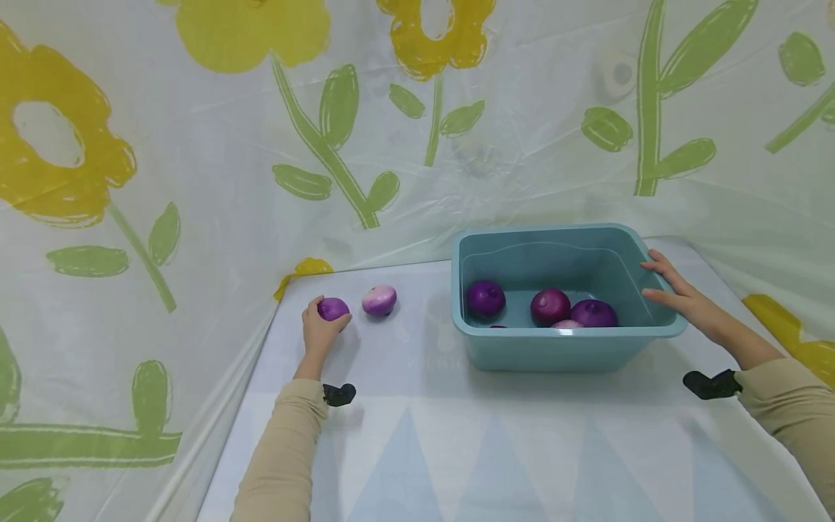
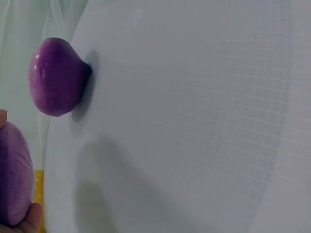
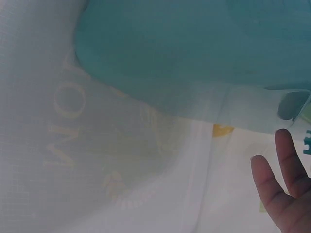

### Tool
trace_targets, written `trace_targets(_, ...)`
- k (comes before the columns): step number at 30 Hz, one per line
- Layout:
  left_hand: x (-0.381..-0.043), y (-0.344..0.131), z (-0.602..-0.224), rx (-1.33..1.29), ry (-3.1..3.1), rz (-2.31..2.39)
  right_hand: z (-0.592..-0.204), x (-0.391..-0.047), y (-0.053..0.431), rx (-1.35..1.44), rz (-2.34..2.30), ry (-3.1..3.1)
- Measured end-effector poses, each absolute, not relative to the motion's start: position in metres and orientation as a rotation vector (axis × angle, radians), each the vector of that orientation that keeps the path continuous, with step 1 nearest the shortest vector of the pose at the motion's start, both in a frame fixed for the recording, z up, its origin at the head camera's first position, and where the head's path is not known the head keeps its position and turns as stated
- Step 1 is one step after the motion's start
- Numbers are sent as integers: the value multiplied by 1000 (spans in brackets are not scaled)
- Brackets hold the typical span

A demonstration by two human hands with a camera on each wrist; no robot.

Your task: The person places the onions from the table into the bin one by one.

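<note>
Purple skin shows between the thumb and fingers of my left hand (image 1: 320, 332), which grips a red onion (image 1: 333, 309) at the table's left side. In the left wrist view that held onion (image 2: 14, 174) is partly cut off by the frame's edge. Just right of it lies a paler red onion (image 1: 379, 300). My right hand (image 1: 685, 301) is at the right end of a blue-green plastic basin (image 1: 548, 351), extended fingers right at its rim. Inside the basin are several red onions, among them a dark one (image 1: 485, 299); its front wall partly hides some.
A white tablecloth (image 1: 404, 377) with pale blue triangles covers the table. Behind and to the left hangs a flower-printed curtain (image 1: 522, 167), which meets the table's back and left edges. Black straps (image 1: 711, 385) sit at both wrists.
</note>
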State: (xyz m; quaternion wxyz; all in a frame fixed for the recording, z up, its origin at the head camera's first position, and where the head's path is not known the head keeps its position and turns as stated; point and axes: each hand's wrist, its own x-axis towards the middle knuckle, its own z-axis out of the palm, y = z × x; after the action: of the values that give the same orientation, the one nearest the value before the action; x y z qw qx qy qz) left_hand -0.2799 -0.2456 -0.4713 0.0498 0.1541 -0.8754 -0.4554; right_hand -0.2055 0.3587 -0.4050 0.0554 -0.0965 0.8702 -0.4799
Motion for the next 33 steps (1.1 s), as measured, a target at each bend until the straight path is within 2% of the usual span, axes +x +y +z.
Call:
trace_targets(22, -295, -228, -393, 194, -2593, -1367, -405, -204, 358, -296, -1462, 2644)
trace_targets(33, -299, -215, -367, 59, -2628, -1338, -404, -204, 358, -303, -1467, 2640)
